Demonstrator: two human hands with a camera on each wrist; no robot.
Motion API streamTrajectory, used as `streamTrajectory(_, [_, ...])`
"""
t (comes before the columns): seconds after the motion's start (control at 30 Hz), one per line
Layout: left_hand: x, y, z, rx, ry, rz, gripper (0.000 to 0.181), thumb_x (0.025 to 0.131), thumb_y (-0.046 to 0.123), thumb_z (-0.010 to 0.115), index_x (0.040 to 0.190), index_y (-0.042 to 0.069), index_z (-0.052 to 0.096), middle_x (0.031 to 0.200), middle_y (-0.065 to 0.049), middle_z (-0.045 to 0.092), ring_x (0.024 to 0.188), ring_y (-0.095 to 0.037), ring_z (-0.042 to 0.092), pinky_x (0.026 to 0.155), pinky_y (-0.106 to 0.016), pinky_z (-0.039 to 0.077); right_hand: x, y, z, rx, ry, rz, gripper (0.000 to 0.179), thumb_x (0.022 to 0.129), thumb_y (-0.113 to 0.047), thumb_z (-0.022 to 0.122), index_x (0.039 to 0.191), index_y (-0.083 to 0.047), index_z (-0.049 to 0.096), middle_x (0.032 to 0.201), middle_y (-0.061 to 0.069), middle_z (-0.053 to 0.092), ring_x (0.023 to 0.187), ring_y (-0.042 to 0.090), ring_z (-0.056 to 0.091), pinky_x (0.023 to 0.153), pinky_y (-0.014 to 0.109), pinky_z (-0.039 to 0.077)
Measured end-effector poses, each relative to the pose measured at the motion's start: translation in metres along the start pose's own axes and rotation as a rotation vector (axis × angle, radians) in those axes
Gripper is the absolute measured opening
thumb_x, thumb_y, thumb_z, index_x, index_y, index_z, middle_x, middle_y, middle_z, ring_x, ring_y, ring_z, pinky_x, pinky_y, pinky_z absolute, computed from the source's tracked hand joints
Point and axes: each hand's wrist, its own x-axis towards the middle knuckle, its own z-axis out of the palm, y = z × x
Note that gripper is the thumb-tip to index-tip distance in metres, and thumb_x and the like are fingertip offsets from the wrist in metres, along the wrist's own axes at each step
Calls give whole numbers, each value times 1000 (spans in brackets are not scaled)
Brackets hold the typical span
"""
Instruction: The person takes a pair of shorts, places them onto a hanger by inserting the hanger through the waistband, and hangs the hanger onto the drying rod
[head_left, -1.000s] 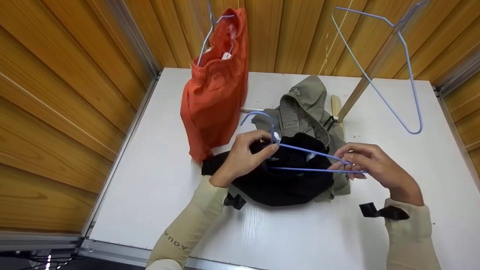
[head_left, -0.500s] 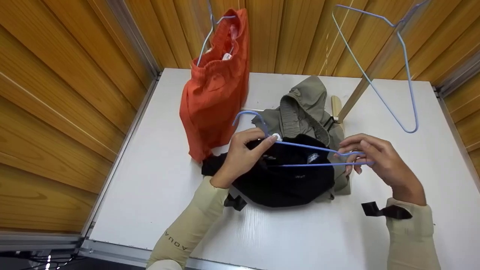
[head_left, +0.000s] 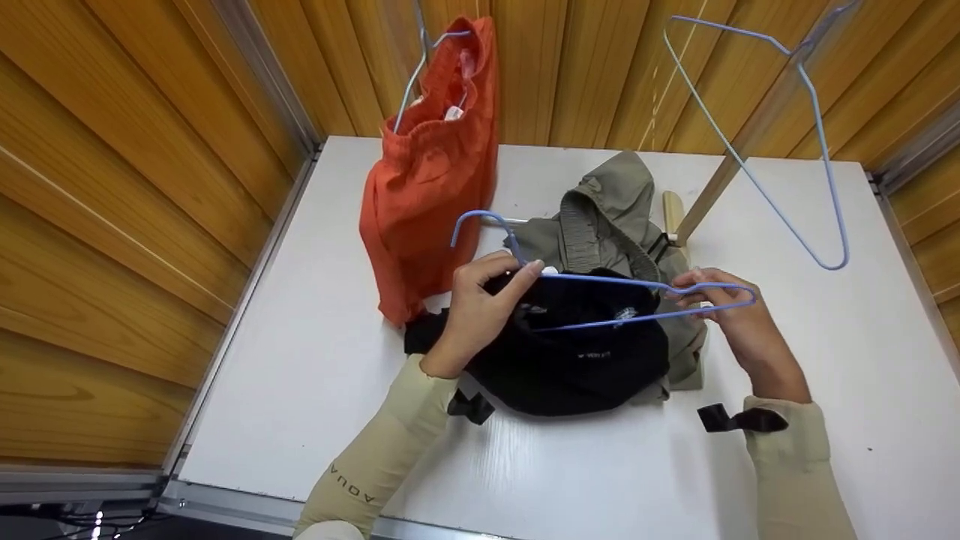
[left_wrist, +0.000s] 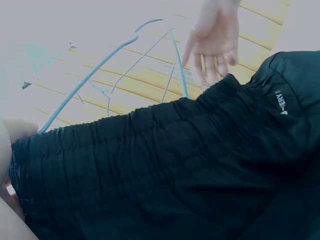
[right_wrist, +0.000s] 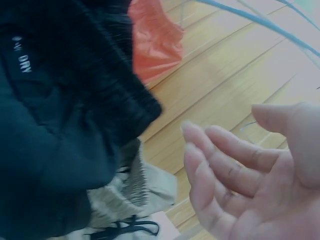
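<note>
My left hand (head_left: 478, 311) pinches the blue wire hanger (head_left: 600, 279) below its hook, together with the elastic waistband of the black shorts (head_left: 570, 382). One end of the hanger is inside the waistband; the other juts out to the right. In the left wrist view, that hand's edge (left_wrist: 17, 131) shows at the gathered waistband (left_wrist: 125, 145). My right hand (head_left: 739, 330) is behind the hanger's protruding end, and in the right wrist view its fingers (right_wrist: 230, 165) are loosely bent with nothing between them. Grey-green shorts (head_left: 600, 240) lie partly under the black ones.
Orange shorts (head_left: 435, 195) hang from a hanger at the back left. Another blue hanger (head_left: 832, 187) hangs at the back right, near a wooden post (head_left: 712, 191). The white table (head_left: 315, 375) is bounded by wood-panelled walls (head_left: 135, 225).
The hanger's hook has swung left and its right end has risen. My right hand has come off that end and moved slightly left. The left hand has shifted slightly left.
</note>
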Motion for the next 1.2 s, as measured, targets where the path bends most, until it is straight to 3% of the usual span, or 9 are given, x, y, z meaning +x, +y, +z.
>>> streamTrajectory(0.17, [1,19,-3,-12,-5,17,20,87,2,67,69,-4,63,65,-9,51,67,-10,47,66,-21,41,5,11,12,-140,8,65,13,99,-25,55,100,-22,67,91,-16,71,89,2,65,72,18,50])
streamTrajectory(0.4, [0,21,-3,-19,2,12,21,87,2,68,68,-4,62,64,-9,50,66,-10,46,65,-21,39,9,22,28,-254,7,81,23,97,-32,58,113,-17,63,96,-18,63,91,0,58,77,18,50])
streamTrajectory(0.53, [0,20,-2,-18,4,11,20,87,2,68,68,-3,63,64,-10,50,66,-10,46,65,-21,39,9,22,35,-233,21,70,23,95,-30,61,112,-15,64,96,-18,64,89,0,57,76,16,48])
streamTrajectory(0.7, [0,19,-3,-29,4,15,20,87,1,67,69,-4,63,64,-10,51,67,-10,46,65,-21,39,8,21,42,-190,42,73,10,95,-22,62,103,-25,67,90,-20,63,82,-2,53,71,14,45])
streamTrajectory(0.83, [1,20,-4,-36,10,22,21,87,1,67,68,-5,62,64,-9,50,66,-9,46,65,-21,39,7,20,43,-173,63,98,20,95,-14,60,95,-34,66,86,-21,63,78,-3,53,68,14,45])
streamTrajectory(0.93, [1,21,-5,-35,12,23,21,87,1,67,68,-4,62,64,-9,50,66,-9,46,65,-21,39,5,19,42,-174,65,104,23,95,-12,60,92,-34,66,83,-20,62,74,-2,53,66,16,46])
streamTrajectory(1.2, [0,13,-6,-20,25,12,22,88,3,67,68,-3,63,63,-9,50,66,-10,46,65,-22,39,-3,13,35,-207,41,114,14,96,-16,59,105,-24,65,94,-16,56,80,-2,54,70,17,49])
